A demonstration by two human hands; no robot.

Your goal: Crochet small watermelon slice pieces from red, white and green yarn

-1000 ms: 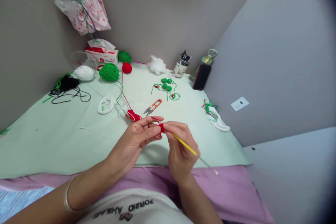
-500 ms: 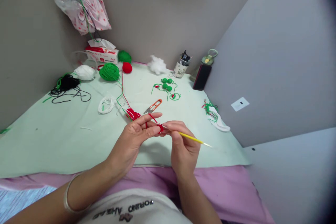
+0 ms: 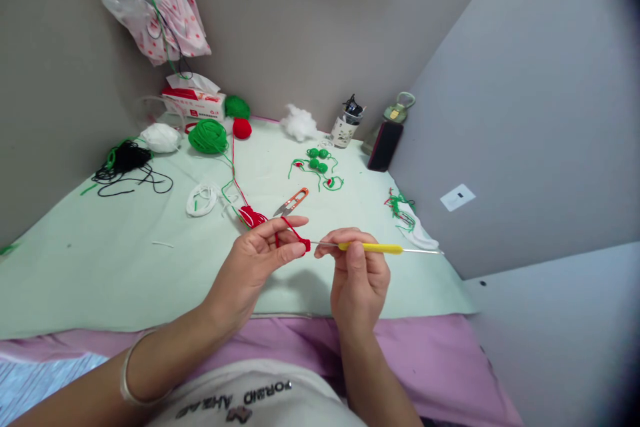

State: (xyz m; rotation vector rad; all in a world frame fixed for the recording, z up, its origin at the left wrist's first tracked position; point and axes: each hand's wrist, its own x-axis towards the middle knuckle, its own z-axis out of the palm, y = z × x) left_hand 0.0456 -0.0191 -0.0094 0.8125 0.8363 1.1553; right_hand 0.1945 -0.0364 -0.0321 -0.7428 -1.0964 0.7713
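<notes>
My left hand (image 3: 265, 250) pinches a small red crochet piece (image 3: 307, 245) between thumb and fingers, with red yarn running over its raised index finger. In my right hand (image 3: 357, 273) is a crochet hook (image 3: 377, 248) with a yellow handle, held like a pencil and nearly level. The hook's thin metal tip reaches left to the edge of the red piece; whether it sits in a loop is too small to tell. Just behind my left hand lies a red-and-white bundle (image 3: 251, 216). Orange thread snips (image 3: 293, 201) rest beyond my fingers.
Green yarn (image 3: 208, 137), a red yarn ball (image 3: 243, 128), white yarn (image 3: 161, 138) and black yarn (image 3: 127, 159) lie at the back left. Small green crochet pieces (image 3: 319, 161) are mid-table. A cup (image 3: 345, 130), a phone (image 3: 385, 147) and a bottle (image 3: 399, 111) stand at the back right.
My right hand has moved slightly right, away from my left. The hook has turned from slanting down to nearly level, and more of its shaft shows. My left hand stays put.
</notes>
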